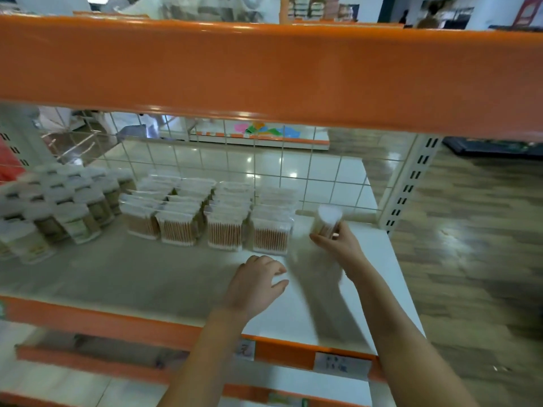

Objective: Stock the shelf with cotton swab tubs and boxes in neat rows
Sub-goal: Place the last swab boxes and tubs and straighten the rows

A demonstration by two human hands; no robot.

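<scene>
Right hand (338,243) grips round swab tub (326,221) low, tub just right of box rows (223,218) on shelf (308,312). Left hand (257,282) relaxed, holds nothing. Set tub upright, aligned with row front.

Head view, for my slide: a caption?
Right hand sets a swab tub beside boxed rows; left hand hovers.

Bright, even indoor light fills the scene. Ceiling lamps glare off the glossy floor tiles (264,168) and the orange beam (264,83). Motion blur smears everything, worst at the tub (327,223) in the right hand (338,243). Wide-angle distortion bends the shelf (147,274) edges. A soft grey shadow trails beneath the right forearm.
</scene>
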